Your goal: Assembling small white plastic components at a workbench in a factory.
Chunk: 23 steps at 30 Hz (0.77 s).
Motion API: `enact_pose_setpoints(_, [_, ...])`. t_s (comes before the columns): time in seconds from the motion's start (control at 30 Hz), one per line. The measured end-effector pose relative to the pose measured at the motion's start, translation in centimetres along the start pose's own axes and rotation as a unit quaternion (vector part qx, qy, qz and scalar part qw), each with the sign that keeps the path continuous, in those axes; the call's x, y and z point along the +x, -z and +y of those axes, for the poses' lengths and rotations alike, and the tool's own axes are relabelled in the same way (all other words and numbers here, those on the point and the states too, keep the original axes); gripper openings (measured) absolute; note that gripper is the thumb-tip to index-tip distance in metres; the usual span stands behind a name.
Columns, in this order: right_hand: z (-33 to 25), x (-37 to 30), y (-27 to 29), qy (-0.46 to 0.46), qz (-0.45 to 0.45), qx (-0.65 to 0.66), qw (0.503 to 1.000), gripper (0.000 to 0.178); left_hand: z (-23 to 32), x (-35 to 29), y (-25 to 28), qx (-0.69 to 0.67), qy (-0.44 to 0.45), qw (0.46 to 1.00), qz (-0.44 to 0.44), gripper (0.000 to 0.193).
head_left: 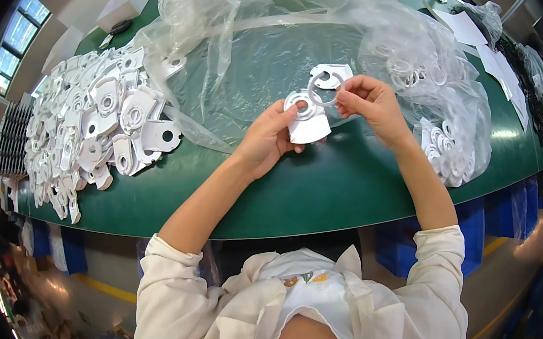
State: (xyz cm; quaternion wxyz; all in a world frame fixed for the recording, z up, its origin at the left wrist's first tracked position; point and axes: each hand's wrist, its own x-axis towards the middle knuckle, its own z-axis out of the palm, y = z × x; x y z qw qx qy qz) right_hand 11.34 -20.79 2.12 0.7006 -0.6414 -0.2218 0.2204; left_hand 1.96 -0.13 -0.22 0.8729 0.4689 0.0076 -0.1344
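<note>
My left hand (pixel 268 137) is closed on a white plastic bracket (pixel 310 129), which has a rounded end with a circular opening and a flared flat end. Between the thumb and fingers of my right hand (pixel 372 106) is a thin white ring (pixel 313 95), held upright just above the bracket's round opening. Whether ring and bracket touch I cannot tell. Behind the ring, another white bracket (pixel 340 71) with a dark hole lies on the clear plastic sheet.
A large heap of white brackets (pixel 95 114) covers the green table's (pixel 295 195) left side. Clear plastic bags (pixel 261 19) spread across the back; white rings (pixel 406 71) and round white parts (pixel 444 148) lie at the right. Blue bins (pixel 389 245) stand below the front edge.
</note>
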Motion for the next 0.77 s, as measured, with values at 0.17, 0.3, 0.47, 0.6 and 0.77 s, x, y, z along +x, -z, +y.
enact_pose_setpoints(0.17, [1.2, 0.2, -0.6, -0.036, 0.012, 0.004, 0.999, 0.014, -0.5, 0.0, -0.5, 0.050, 0.031, 0.998, 0.000, 0.041])
enact_pose_setpoints(0.3, [1.8, 0.3, -0.5, -0.033, 0.001, -0.035, 0.999, 0.017, -0.7, -0.2, -0.9, 0.029, 0.021, 0.999, 0.020, 0.053])
enact_pose_setpoints(0.47, [2.3, 0.3, -1.1, -0.034, 0.008, -0.039, 0.999, 0.016, -0.1, 0.1, 0.1, 0.043, 0.057, 0.997, -0.001, 0.051])
enact_pose_setpoints(0.6, [2.5, 0.2, -1.5, -0.037, 0.026, -0.002, 0.999, 0.016, -0.5, -0.1, -0.7, 0.059, 0.029, 0.997, 0.033, 0.054])
enact_pose_setpoints(0.77, [2.9, 0.0, -1.9, -0.048, 0.032, -0.015, 0.998, 0.017, -0.8, -0.1, -0.8, 0.052, -0.002, 0.998, 0.029, 0.057])
